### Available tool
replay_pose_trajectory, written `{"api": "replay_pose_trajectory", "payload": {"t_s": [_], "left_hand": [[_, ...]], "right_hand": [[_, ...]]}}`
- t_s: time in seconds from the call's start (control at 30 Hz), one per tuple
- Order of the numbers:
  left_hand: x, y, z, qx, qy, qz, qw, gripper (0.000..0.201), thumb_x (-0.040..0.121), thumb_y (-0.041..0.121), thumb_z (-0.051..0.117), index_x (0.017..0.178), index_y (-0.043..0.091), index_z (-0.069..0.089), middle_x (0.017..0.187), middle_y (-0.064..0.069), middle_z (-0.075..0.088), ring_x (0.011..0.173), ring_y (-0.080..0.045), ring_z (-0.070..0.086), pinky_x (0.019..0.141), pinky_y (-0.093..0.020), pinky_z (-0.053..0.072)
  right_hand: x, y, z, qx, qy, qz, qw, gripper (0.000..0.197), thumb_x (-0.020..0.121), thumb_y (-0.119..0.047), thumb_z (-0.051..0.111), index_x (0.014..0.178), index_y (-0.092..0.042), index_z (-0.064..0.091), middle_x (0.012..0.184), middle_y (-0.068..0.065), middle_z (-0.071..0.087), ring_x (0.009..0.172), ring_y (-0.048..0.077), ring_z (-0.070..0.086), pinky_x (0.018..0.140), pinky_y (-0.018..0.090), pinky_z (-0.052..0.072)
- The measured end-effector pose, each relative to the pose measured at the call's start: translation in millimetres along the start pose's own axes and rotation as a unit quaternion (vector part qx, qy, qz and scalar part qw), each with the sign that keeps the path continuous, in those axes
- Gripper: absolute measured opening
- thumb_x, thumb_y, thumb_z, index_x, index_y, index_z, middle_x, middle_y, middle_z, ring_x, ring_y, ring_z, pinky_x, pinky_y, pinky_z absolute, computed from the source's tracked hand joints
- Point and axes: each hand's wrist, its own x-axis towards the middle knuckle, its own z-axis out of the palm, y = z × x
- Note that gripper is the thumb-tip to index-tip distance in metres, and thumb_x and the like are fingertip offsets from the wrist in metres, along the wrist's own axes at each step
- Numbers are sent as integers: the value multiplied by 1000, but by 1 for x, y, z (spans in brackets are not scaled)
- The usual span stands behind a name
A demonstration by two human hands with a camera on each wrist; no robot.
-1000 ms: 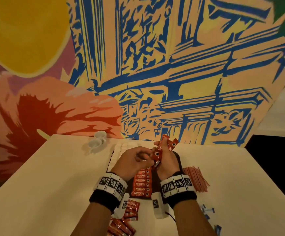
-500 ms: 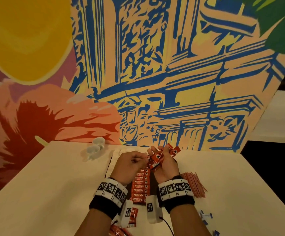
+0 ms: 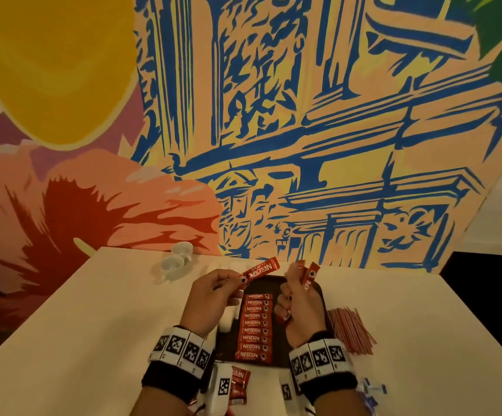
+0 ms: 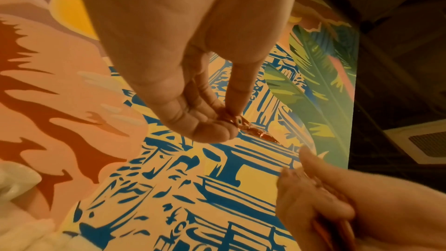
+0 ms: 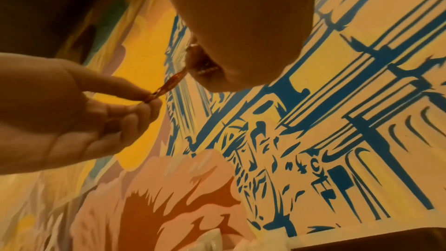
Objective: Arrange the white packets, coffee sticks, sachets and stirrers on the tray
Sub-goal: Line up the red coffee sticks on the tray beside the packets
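Over the dark tray (image 3: 321,295) in the head view, our left hand (image 3: 210,298) pinches one red coffee stick (image 3: 260,271) by its end, angled up and right, while our right hand (image 3: 299,310) is curled round a small bunch of sticks (image 3: 308,276). Nine more sticks (image 3: 255,325) sit stacked in a column on the tray, stirrers (image 3: 350,328) just right of it. Left wrist view only adds thumb and fingers (image 4: 212,131) squeezing the foil end. Right wrist view shows that stick edge-on, plus stick ends poking from our right fist.
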Motion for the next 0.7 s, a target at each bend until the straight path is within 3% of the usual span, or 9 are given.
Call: {"api": "replay_pose_trajectory", "payload": {"t_s": [0.1,0.2,0.37,0.53,0.6,0.7], "left_hand": [[-6,-12,6,-10,-20,-15,1000,5,91,4,68,93,2,72,83,-15,75,72,-20,68,68,-30,56],[-13,-20,7,-11,-44,-27,999,9,89,6,71,97,1,72,79,-12,74,68,-17,69,65,-26,56],[-11,-18,9,-15,-59,-32,998,10,89,2,70,98,-2,72,73,-11,72,64,-16,65,60,-23,54],[-9,-15,13,-23,-73,-49,996,11,88,2,70,99,-2,72,79,-14,73,68,-17,66,63,-26,55],[-9,-13,11,-12,-94,-60,994,13,88,2,70,101,-1,72,86,-15,74,74,-19,68,66,-25,56],[-9,-10,5,40,-126,-47,990,22,90,10,71,112,13,71,104,-2,76,93,-13,72,70,-21,55]], "right_hand": [[-8,10,6,-50,-40,20,998,32,80,-38,82,86,-13,63,62,-1,54,50,10,43,46,22,37],[-5,12,5,-51,-21,36,998,29,76,-32,86,83,-13,65,66,2,58,53,14,46,51,26,41],[-4,3,0,-18,-12,24,999,28,82,-23,83,73,-13,58,57,0,50,43,11,42,39,23,39],[1,-8,-5,-11,-35,28,999,23,81,-19,82,80,-10,61,57,0,51,42,10,45,39,22,39],[3,-11,-8,-69,-60,11,996,25,80,-23,83,78,-12,60,60,1,51,45,10,43,42,22,37],[4,-17,-10,-221,-89,-38,971,22,86,-17,80,75,-15,61,56,-7,60,42,3,52,43,17,39]]}}
